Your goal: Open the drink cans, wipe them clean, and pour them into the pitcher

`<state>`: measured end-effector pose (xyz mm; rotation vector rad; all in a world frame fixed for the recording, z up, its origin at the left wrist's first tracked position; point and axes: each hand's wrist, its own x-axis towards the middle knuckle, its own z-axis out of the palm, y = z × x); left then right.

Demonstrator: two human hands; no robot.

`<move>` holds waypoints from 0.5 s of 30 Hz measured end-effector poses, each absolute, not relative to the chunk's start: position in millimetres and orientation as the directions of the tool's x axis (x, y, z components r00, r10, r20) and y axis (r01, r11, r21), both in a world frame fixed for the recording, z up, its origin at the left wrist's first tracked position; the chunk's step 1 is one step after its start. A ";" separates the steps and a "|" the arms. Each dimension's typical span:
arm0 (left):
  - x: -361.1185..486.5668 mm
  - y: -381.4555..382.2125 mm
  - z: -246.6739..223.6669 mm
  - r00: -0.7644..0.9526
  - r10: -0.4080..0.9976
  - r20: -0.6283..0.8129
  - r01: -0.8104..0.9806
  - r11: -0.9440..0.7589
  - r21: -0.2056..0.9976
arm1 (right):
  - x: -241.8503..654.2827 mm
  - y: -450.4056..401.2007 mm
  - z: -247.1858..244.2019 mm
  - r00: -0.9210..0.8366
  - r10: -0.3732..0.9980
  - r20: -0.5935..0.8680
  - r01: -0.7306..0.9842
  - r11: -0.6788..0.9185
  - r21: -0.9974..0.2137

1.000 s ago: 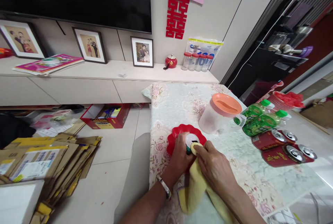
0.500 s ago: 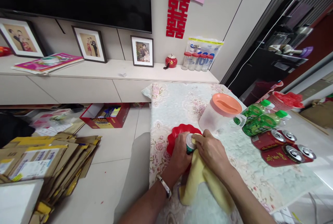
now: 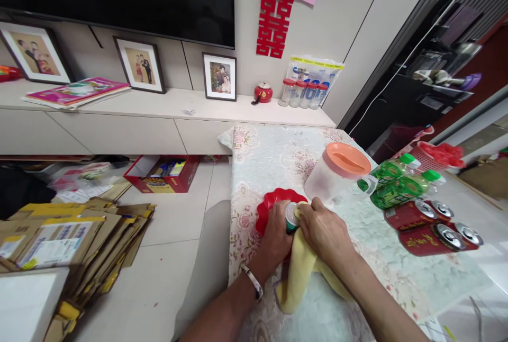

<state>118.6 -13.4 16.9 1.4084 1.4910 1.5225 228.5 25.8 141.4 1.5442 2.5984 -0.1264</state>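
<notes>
Flower-patterned surface (image 3: pixel 270 154) is standing beside a white cabinet (image 3: pixel 119 130). Your left hand (image 3: pixel 274 233) is apparently steadying a can (image 3: pixel 292 216) at the red dish (image 3: pixel 262 214), fingers clamped round it; your right hand (image 3: pixel 323 228), fingers pinched on yellow cloth (image 3: pixel 298 276), is pressing its top. Red cans (image 3: pixel 423 239) are sitting rightward, seemingly leaving working room.

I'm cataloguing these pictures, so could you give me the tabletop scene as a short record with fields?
Left hand: grips a can with a silver top
Right hand: holds a yellow cloth against the can's top
By the hands: red scalloped dish, partly hidden; whether the can touches it cannot be told
Beyond the right hand: clear pitcher with an orange lid
Right side: two green bottles, four red cans
Table cover: floral tablecloth
</notes>
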 end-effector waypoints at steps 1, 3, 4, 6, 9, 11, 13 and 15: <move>118.8 -13.6 16.6 -0.274 0.921 0.277 0.255 -0.208 0.944 | 229.4 24.7 141.9 -0.470 0.870 -0.148 0.881 0.473 -0.022; 118.6 -14.3 16.3 -0.269 0.924 0.273 0.243 -0.209 0.947 | 233.3 22.5 144.3 -0.485 0.858 -0.167 0.874 0.482 -0.061; 118.4 -14.5 16.3 -0.268 0.926 0.268 0.241 -0.205 0.949 | 237.0 21.5 146.0 -0.502 0.847 -0.177 0.865 0.495 -0.087; 117.9 -14.6 16.5 -0.268 0.929 0.254 0.248 -0.188 0.950 | 248.6 20.1 149.5 -0.552 0.809 -0.200 0.834 0.530 -0.155; 117.6 -13.5 15.5 -0.265 0.930 0.254 0.285 -0.176 0.942 | 274.4 20.1 151.0 -0.601 0.780 -0.176 0.784 0.532 -0.318; 118.1 -12.6 13.3 -0.269 0.924 0.271 0.311 -0.183 0.933 | 291.2 21.2 148.1 -0.560 0.821 -0.115 0.785 0.480 -0.393; 118.7 -11.9 10.9 -0.277 0.918 0.286 0.329 -0.189 0.925 | 301.7 22.1 143.6 -0.488 0.871 -0.055 0.809 0.429 -0.402; 118.9 -11.5 9.3 -0.288 0.911 0.294 0.339 -0.191 0.921 | 303.2 22.1 139.5 -0.458 0.889 -0.014 0.821 0.417 -0.389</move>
